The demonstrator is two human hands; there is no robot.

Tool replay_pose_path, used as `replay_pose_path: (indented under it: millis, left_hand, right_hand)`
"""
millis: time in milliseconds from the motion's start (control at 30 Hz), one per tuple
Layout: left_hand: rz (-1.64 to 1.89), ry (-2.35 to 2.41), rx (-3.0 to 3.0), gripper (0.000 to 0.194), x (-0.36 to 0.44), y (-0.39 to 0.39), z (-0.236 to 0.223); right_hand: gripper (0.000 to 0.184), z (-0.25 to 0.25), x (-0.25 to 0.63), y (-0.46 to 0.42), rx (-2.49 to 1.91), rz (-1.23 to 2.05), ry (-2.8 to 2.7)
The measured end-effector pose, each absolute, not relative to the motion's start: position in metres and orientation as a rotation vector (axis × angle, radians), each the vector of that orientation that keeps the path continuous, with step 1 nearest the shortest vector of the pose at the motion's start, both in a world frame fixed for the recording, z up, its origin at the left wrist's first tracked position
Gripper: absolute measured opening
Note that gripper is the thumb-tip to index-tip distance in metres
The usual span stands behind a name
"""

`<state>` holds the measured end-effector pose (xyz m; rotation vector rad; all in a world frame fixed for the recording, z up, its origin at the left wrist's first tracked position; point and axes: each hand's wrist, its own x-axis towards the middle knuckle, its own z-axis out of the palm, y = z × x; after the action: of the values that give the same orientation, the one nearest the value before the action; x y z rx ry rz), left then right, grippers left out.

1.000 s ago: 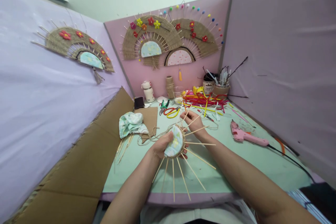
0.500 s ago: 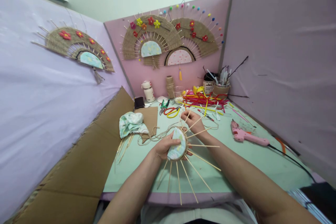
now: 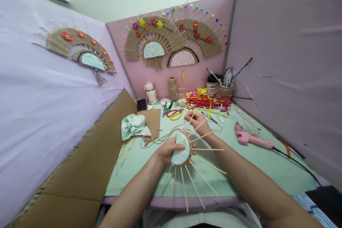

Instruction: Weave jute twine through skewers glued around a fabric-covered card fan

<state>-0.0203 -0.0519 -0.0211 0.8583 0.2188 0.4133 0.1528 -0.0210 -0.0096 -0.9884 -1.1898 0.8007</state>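
My left hand [image 3: 168, 148] is closed around a half-round fan base [image 3: 181, 156] covered in pale blue-green floral fabric, its thumb lying across the face. Thin wooden sticks [image 3: 208, 149] spread outward from the curved edge, pointing up, right and down. Just beyond the upper sticks, my right hand [image 3: 199, 123] is closed in a pinch on twine near the fan's top end. Loose twine [image 3: 164, 137] trails over the table to the left. The fingers of my left hand behind the base are partly hidden.
Left lie crumpled fabric [image 3: 133, 126], loose sticks [image 3: 128, 149] and cardboard [image 3: 153, 119]. Ahead are pliers [image 3: 176, 114], a twine spool [image 3: 173, 89] and red pipe cleaners [image 3: 208, 103]. A pink glue gun [image 3: 251, 138] with its cord is at right. Finished fans [image 3: 153, 28] hang behind.
The fan base has shifted slightly down and to the right in my left hand, its sticks turning a little with it. My right hand stays pinched in nearly the same place.
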Motion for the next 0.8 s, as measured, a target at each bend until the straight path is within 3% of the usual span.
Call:
replay_pose_path:
  millis: [333,533,800]
  left_hand:
    - [0.478,0.263,0.831,0.037,-0.022,-0.048,-0.021]
    - [0.348,0.245,0.854,0.037,-0.020,-0.050,-0.022]
    - [0.244,0.169,0.890,0.043,-0.024,-0.054,-0.021]
  right_hand:
    - [0.029,0.015,0.192,-0.028,-0.553,1.333,-0.854]
    - [0.027,0.019,0.195,-0.033,-0.480,1.311,-0.898]
    - [0.028,-0.007,0.170,-0.016,-0.861,1.204,-0.970]
